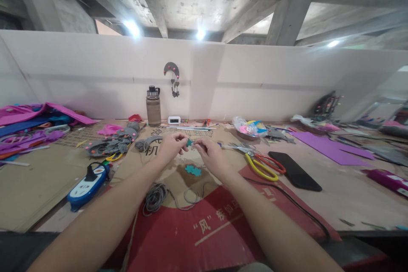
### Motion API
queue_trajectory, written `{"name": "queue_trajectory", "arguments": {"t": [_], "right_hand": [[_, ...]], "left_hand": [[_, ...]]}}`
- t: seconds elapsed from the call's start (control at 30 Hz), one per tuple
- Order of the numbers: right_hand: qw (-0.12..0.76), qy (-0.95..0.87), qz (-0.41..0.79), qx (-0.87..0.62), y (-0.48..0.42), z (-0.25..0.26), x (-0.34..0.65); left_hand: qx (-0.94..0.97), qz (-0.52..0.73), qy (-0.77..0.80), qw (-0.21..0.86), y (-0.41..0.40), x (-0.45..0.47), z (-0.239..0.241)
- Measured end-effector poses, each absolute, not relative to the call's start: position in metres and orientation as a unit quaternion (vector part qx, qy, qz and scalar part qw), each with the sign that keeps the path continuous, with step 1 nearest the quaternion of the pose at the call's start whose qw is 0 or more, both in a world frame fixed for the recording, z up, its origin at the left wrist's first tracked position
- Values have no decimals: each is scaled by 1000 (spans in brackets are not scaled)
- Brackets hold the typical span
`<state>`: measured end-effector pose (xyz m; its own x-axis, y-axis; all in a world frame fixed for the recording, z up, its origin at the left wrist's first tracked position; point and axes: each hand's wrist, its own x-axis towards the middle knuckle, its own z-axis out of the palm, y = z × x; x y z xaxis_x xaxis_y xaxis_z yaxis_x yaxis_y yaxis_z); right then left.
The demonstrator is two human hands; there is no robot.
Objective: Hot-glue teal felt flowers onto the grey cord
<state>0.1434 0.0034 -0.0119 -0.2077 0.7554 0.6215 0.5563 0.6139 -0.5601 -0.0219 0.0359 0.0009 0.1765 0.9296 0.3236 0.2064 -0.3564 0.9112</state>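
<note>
The small teal piece (189,142), held up over the cardboard (174,173), looks like felt, so it should handle light, soft and bendy, best pinched by an edge. The left hand (174,146) pinches it; the right hand (209,153) has its fingertips drawn together just beside it, though whether they grip anything is too small to tell. Both forearms (108,204) reach forward, converging.

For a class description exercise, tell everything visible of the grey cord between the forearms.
The cord is thin, grey and yarn-like, gathered in a loose coil. From it a slack, curling strand trails rightward. It lies on the tan and red cardboard, close beside the left forearm; whether they touch is unclear.
</note>
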Motion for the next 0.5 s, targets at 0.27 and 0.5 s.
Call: {"name": "queue_trajectory", "arguments": {"t": [0.27,0.5], "right_hand": [[394,-827,156,-369,3,-10,141],[404,-656,100,-629,33,-25,178]], "left_hand": [[517,624,387,440,51,-34,1],[532,632,357,436,46,-31,5]]}}
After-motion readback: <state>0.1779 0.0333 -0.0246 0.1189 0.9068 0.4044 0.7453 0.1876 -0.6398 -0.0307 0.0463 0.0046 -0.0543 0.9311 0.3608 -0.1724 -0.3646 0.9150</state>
